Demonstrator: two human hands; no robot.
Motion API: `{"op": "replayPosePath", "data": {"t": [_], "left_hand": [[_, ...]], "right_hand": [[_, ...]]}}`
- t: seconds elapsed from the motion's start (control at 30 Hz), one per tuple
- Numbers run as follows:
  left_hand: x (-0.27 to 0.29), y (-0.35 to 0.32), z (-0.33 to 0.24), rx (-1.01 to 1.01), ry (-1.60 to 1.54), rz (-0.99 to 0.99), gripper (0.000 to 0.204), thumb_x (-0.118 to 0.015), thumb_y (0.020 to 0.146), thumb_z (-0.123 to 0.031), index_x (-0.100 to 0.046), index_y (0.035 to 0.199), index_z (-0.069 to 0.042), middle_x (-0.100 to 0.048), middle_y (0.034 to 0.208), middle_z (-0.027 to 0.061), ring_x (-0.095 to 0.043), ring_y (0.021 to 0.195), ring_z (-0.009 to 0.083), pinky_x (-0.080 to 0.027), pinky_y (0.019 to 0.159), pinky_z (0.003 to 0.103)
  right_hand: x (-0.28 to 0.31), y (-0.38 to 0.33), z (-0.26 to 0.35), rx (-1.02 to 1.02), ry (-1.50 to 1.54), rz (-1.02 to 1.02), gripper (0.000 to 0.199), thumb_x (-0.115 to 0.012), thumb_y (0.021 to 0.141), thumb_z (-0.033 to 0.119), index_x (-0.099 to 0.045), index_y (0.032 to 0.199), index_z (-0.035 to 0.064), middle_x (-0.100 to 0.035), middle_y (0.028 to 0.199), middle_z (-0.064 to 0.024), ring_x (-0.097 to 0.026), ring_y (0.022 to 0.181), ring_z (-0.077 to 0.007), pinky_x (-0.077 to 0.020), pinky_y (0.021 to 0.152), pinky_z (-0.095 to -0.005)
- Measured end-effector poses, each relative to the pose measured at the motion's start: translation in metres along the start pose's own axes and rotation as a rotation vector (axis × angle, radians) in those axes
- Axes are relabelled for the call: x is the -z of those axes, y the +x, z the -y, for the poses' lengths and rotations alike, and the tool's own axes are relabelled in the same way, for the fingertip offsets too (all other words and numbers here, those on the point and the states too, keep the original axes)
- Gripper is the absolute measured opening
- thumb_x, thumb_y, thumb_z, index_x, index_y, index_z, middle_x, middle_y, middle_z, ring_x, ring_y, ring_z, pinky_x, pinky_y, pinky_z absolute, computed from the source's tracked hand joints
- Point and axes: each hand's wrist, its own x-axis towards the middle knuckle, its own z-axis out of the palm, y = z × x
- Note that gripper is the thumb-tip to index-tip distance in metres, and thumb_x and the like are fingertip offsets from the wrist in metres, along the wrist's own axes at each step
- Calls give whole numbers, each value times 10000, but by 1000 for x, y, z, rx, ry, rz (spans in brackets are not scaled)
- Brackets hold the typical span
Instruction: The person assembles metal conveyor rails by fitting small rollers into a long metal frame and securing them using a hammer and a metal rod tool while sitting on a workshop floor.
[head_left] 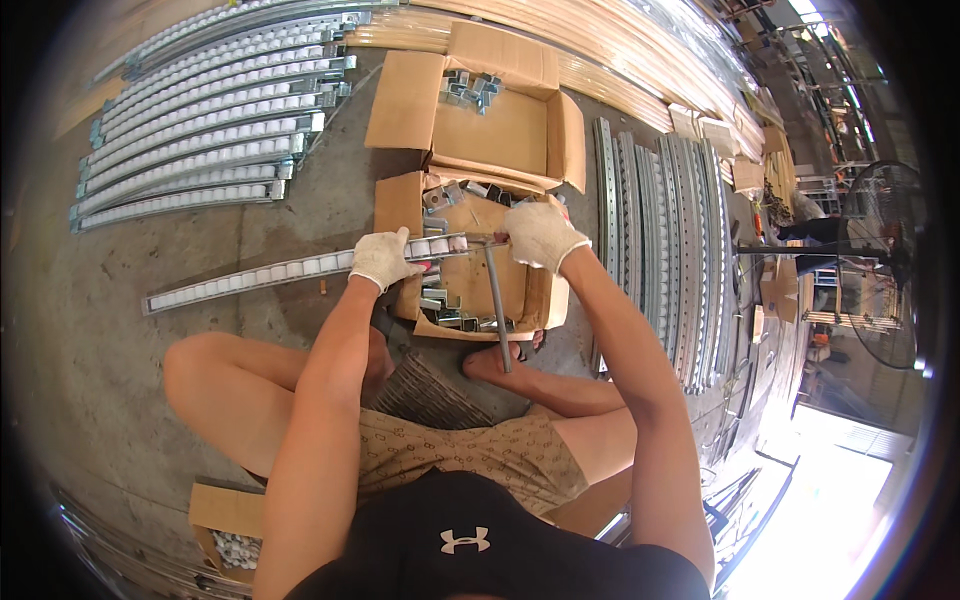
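My left hand (382,259), in a cream knit glove, is closed around a long metal roller track (265,278) with white rollers, near its right end. The track reaches out to the left, over the floor. My right hand (541,236), gloved too, is closed just past the track's right end; what lies in its fingers is mostly hidden. From beside these fingers a grey metal bar (498,310) slants down toward my foot. Below both hands stands an open cardboard box (540,302) with metal brackets (440,312) along its left side and corners.
A second open box (510,140) behind holds several brackets. Finished-looking roller tracks (200,150) lie in rows at left; perforated metal rails (665,250) lie at right. A fan (880,260) stands far right. A box of small white parts (235,548) sits at lower left.
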Motion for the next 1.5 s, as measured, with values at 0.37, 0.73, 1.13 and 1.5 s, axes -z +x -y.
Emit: {"op": "replayPosePath", "data": {"t": [0.37,0.73,1.13,1.5], "left_hand": [[12,24,15,-66,-24,21,708,-764,746,-679,-728,1060,-45,-755,967,211,-730,966,383,-580,857,482],[17,45,29,-82,-134,196,726,-723,762,-707,-761,1045,-40,-754,999,233,-730,987,389,-577,890,479],[20,39,20,-87,-80,117,712,-756,758,-664,-757,1088,-32,-747,1069,246,-712,1040,405,-557,931,485],[20,47,21,-73,-113,164,717,-730,771,-684,-778,1107,-52,-747,1113,232,-710,1071,387,-555,951,464]], "right_hand": [[64,61,-22,17,40,313,185,-695,729,119,-760,860,5,-738,794,-182,-730,747,-365,-578,666,-441],[-105,-35,76,-532,571,-205,315,-621,981,347,-712,1108,73,-716,890,-190,-718,860,-387,-558,774,-518],[-175,24,194,-768,2147,-400,224,-526,1063,176,-594,1257,88,-648,791,-49,-594,572,-164,-515,476,-353],[-61,-36,53,-519,1190,-321,269,-530,1016,229,-671,1087,10,-699,780,-144,-698,630,-260,-537,563,-413]]}}
